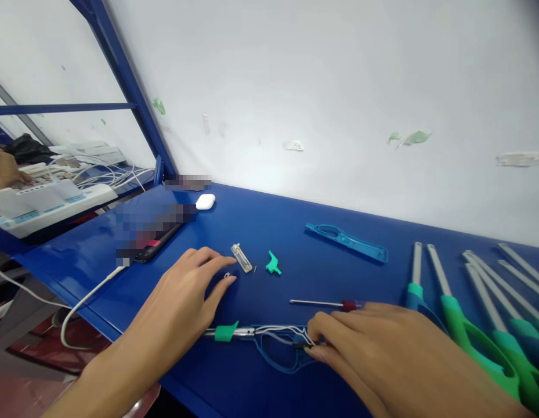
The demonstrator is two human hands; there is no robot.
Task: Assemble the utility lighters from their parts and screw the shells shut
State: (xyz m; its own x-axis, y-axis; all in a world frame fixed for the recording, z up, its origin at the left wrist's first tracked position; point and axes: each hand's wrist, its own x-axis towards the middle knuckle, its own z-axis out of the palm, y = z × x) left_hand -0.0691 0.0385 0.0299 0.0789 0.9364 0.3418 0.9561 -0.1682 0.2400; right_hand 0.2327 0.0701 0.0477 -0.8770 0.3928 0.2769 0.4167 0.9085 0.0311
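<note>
My left hand (186,284) is over the blue table with thumb and forefinger apart. Its forefinger reaches the near edge of a clear plastic piece (241,258); a tiny shiny part (227,275) lies near the thumb. My right hand (360,337) pinches a small black part (299,346) with white wires (282,330) at the open blue handle shell (280,366). A metal tube with a green collar (225,332) joins the shell's left end. A screwdriver (317,302) lies partly behind my right hand. A green trigger-shaped piece (273,264) and small screw (255,269) lie beyond.
Another blue handle half (347,242) lies near the wall. Several green and blue handles with grey tubes (473,331) fill the right side. At left are a partly blurred phone (154,249) with a white cable (84,307), a white case (205,201) and another person's hand (6,168).
</note>
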